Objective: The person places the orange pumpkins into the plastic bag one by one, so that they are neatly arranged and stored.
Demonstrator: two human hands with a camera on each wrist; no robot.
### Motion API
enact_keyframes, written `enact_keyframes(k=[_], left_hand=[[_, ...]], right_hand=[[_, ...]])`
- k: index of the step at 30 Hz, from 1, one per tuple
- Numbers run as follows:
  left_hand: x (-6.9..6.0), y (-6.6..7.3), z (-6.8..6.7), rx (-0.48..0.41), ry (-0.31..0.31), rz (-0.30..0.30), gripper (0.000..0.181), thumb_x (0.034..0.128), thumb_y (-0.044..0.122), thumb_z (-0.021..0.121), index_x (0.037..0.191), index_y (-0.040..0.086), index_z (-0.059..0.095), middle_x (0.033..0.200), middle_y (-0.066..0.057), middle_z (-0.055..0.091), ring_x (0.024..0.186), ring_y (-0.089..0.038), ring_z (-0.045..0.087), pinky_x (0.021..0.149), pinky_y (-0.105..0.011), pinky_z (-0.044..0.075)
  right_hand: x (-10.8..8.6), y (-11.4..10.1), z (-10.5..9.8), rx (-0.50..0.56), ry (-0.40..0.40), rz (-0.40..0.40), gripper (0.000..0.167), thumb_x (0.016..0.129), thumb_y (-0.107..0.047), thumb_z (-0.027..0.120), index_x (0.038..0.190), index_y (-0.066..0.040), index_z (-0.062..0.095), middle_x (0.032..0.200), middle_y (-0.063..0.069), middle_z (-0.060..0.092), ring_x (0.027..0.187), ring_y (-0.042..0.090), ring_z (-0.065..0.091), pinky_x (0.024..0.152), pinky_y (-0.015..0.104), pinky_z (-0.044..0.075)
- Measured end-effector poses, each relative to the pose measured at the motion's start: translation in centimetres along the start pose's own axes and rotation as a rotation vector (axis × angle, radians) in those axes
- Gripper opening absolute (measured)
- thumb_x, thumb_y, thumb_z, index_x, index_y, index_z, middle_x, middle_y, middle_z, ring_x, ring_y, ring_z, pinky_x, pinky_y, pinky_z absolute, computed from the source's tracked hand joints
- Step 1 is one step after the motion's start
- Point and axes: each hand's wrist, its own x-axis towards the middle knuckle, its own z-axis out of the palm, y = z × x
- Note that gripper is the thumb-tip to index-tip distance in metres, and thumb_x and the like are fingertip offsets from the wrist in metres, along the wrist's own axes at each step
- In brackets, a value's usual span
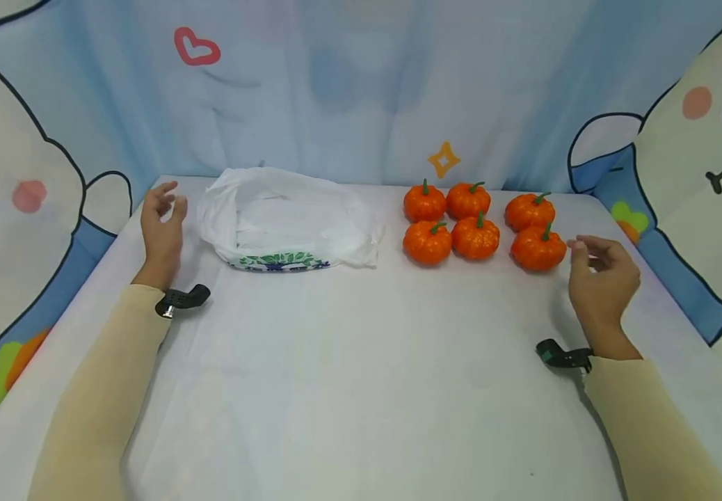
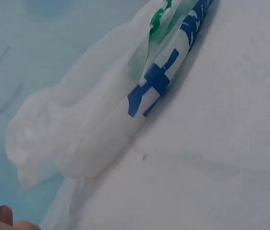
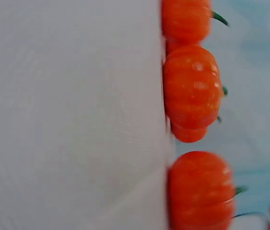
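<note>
A white plastic bag (image 1: 298, 216) with green and blue print along its front edge lies flat at the back left of the table. Just left of it my left hand (image 1: 163, 233) is held with loosely bent fingers, apart from the bag and holding nothing. Several small orange pumpkins with green stems stand in two rows at the back right. My right hand (image 1: 604, 285) is beside the front right pumpkin (image 1: 538, 249), fingers loosely bent; whether a fingertip touches it I cannot tell. In the right wrist view that pumpkin (image 3: 201, 191) is close to the fingertips at the lower right corner.
The table (image 1: 361, 376) has a white cover. A light blue curtain (image 1: 348, 90) with cartoon animals closes off the back and sides. Behind the front pumpkin, another pumpkin (image 1: 528, 211) stands close; the rest of the group, including a pumpkin (image 1: 476, 238), lies farther left.
</note>
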Motion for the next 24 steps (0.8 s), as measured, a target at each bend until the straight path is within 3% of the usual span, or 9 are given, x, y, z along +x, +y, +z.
enact_keyframes(k=[2,4,6,9,12,14,19,24], left_hand=[[0.3,-1.4,-0.9,-0.176,-0.063,-0.13,0.044,0.1006,0.032,0.051,0.144,0.027,0.045,0.13,0.008,0.043,0.134,-0.01,0.031,0.122,-0.036,0.017],[0.3,-2.2,-1.1,-0.282,-0.15,-0.193,0.051,0.0994,0.034,0.05,0.149,0.03,0.039,0.148,0.0,0.036,0.143,-0.012,0.025,0.125,-0.04,0.012],[0.3,-2.5,-0.9,-0.275,-0.251,-0.198,0.054,0.0998,0.035,0.049,0.152,0.03,0.035,0.162,-0.001,0.021,0.15,-0.014,0.018,0.125,-0.042,0.014],[0.3,-2.9,-0.4,-0.232,-0.329,-0.207,0.054,0.0993,0.028,0.052,0.151,0.023,0.039,0.165,-0.002,0.018,0.151,-0.017,0.019,0.124,-0.038,0.02],[0.4,-3.0,-0.1,-0.209,-0.297,-0.236,0.047,0.0993,0.019,0.056,0.146,0.015,0.048,0.164,-0.001,0.023,0.152,-0.016,0.02,0.123,-0.035,0.021],[0.5,-2.9,-0.1,-0.17,-0.269,-0.241,0.044,0.0997,0.013,0.056,0.143,0.01,0.05,0.163,-0.002,0.024,0.152,-0.015,0.019,0.123,-0.036,0.02],[1.3,-3.1,0.1,-0.05,-0.246,-0.241,0.041,0.0999,0.008,0.054,0.141,0.008,0.052,0.162,-0.004,0.028,0.152,-0.015,0.02,0.123,-0.036,0.022],[1.5,-4.0,0.5,0.033,-0.23,-0.247,0.037,0.0999,0.008,0.055,0.137,0.008,0.055,0.157,-0.004,0.037,0.15,-0.014,0.025,0.122,-0.033,0.026]], right_hand=[[0.4,1.7,0.0,0.126,-0.027,0.118,0.028,0.095,-0.021,0.063,0.122,-0.014,0.066,0.111,-0.011,0.063,0.085,0.0,0.053,0.072,0.007,0.044],[0.8,2.8,0.1,0.18,-0.124,0.222,0.038,0.094,-0.022,0.065,0.132,-0.019,0.059,0.121,-0.015,0.053,0.09,-0.001,0.05,0.07,0.004,0.045],[1.2,3.2,0.2,0.179,-0.253,0.305,0.053,0.094,-0.028,0.065,0.144,-0.026,0.047,0.14,-0.007,0.046,0.107,0.005,0.051,0.079,0.007,0.05],[1.9,3.4,0.7,0.057,-0.431,0.341,0.071,0.094,-0.045,0.06,0.154,-0.037,0.025,0.163,0.004,0.022,0.139,0.023,0.038,0.108,0.029,0.045],[2.8,3.4,1.5,-0.038,-0.54,0.323,0.085,0.091,-0.059,0.057,0.157,-0.038,0.009,0.167,0.008,0.006,0.151,0.038,0.017,0.119,0.055,0.026],[3.4,3.3,1.8,-0.079,-0.573,0.305,0.092,0.088,-0.063,0.057,0.159,-0.032,0.006,0.167,0.013,0.004,0.15,0.043,0.014,0.117,0.061,0.023],[3.9,3.5,1.9,-0.15,-0.585,0.331,0.101,0.087,-0.066,0.057,0.16,-0.019,0.005,0.165,0.019,0.007,0.148,0.046,0.017,0.114,0.064,0.026],[3.7,4.0,1.8,-0.173,-0.583,0.369,0.101,0.087,-0.066,0.057,0.16,-0.018,0.005,0.165,0.02,0.007,0.147,0.047,0.017,0.113,0.064,0.027]])
